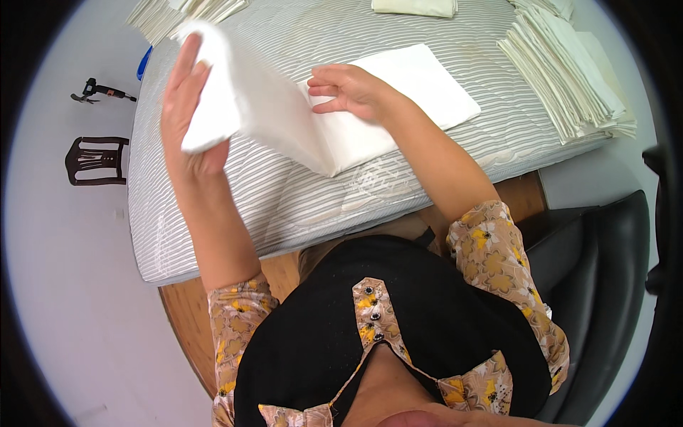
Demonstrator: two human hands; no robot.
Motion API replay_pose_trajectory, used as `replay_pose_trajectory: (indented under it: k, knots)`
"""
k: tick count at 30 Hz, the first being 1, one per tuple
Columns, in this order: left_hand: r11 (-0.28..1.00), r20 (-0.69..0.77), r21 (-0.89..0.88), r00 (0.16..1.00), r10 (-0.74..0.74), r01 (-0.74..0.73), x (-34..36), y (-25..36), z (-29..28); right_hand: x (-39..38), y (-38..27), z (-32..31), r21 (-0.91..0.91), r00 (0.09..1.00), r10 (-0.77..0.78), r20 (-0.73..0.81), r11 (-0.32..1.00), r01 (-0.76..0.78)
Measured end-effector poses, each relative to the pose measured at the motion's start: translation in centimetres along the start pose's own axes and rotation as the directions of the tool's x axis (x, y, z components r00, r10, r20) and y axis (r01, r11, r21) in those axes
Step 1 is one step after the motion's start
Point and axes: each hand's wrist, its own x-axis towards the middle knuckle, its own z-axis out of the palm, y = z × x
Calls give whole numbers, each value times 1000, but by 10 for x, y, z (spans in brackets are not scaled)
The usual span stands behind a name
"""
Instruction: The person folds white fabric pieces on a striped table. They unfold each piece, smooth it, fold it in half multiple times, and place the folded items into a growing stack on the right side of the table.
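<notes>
A long white folded cloth [427, 87] lies on a striped mattress [178, 213] in front of me, its left part lifted up off the surface. My left hand [186, 117] grips that raised end, fingers along the outer side and the cloth against the palm. Between the lifted part and the flat part there is a crease near the mattress's front edge. My right hand [353, 92] rests on the cloth beside this fold, with its fingers stretched out and slightly apart. Its thumb is not clearly visible.
At the right edge of the mattress stands a tall stack of folded off-white cloths [558, 82]. Another stack [158, 20] is at the far left, and a folded cloth [414, 6] lies at the far edge. A black padded seat [601, 285] stands right of me, a dark wooden chair [97, 161] at left.
</notes>
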Motion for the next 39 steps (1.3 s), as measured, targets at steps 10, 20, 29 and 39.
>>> replay_pose_trajectory:
  k: [10, 20, 29, 39]
  knots:
    - [876, 424, 461, 902, -75, -144, 63, -91, 47, -51, -17, -78, 175, 918, -315, -239, 916, 360]
    - [627, 133, 749, 879, -459, 214, 63, -156, -24, -58, -41, -111, 354, 940, -213, -266, 885, 301]
    - [555, 274, 832, 873, -404, -4, 64, -155, -7, -47, -85, -158, -440, 954, -44, -295, 893, -95]
    - [369, 380, 896, 855, -354, -245, 68, -159, 15, -14, -74, -183, -552, 945, -79, -317, 826, -116]
